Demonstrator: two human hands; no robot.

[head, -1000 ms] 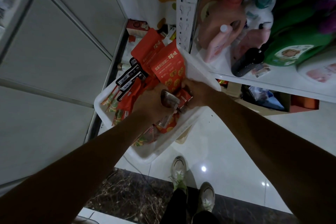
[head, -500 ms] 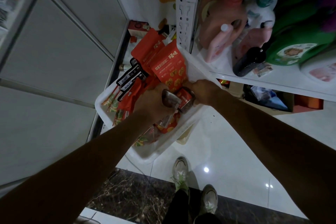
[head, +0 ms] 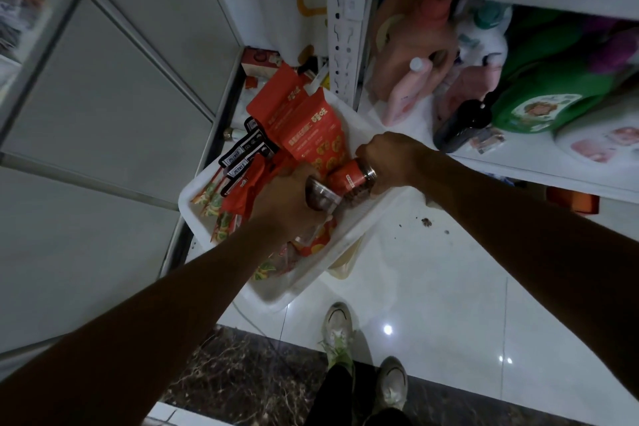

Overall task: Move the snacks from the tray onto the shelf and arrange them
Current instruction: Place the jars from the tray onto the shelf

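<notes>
Snacks [head: 311, 135] lie heaped in the white tray [head: 301, 290], left hand [head: 287, 204] gripping a clear jar [head: 321, 197], right hand [head: 387, 159] a red-labelled jar [head: 351, 178] just above them, none visibly on the shelf [head: 532, 156] at right yet, so barely begun, I'd say.

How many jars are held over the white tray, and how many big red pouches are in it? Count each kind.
Jars: 2, silver-lidded jar and red-labelled jar
Big red pouches: 2, front pouch and rear pouch
Total: 4
</notes>
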